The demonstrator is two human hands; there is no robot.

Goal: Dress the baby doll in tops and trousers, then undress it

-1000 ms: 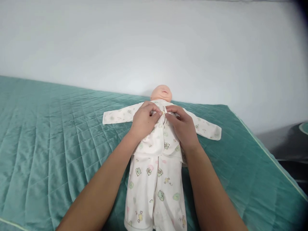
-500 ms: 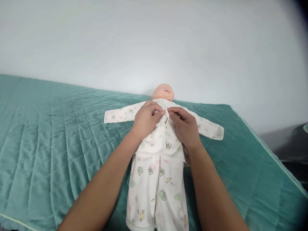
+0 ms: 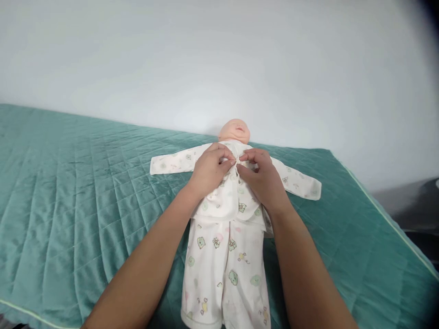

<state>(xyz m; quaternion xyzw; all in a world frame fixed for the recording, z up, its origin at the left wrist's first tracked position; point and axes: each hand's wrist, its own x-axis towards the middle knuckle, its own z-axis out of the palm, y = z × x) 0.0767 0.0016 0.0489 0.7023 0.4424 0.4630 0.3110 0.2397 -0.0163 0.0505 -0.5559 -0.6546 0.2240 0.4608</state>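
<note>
A baby doll (image 3: 234, 130) lies on its back in a white baby shirt (image 3: 219, 208) and matching trousers (image 3: 208, 274), both printed with small green and pink animals. At the upper chest my left hand (image 3: 213, 167) pinches a thin white tie string (image 3: 237, 161) at the shirt's front opening between thumb and index finger. Facing it, my right hand (image 3: 262, 176) also has thumb and forefinger closed on the string, the fingertips of both hands almost meeting. My fingers partly hide the string. The shirt's sleeves stretch out to both sides.
Beneath the doll is a green quilted cover (image 3: 103, 205) with a pale piped edge. A plain white wall (image 3: 171, 59) rises just behind the doll's head. Dark objects (image 3: 420, 214), too dim to make out, stand beyond the cover's right edge.
My right hand's thumb and forefinger have shifted slightly, and a little white loop of string now shows between the fingertips. My left hand keeps its pinch. The view has moved slightly.
</note>
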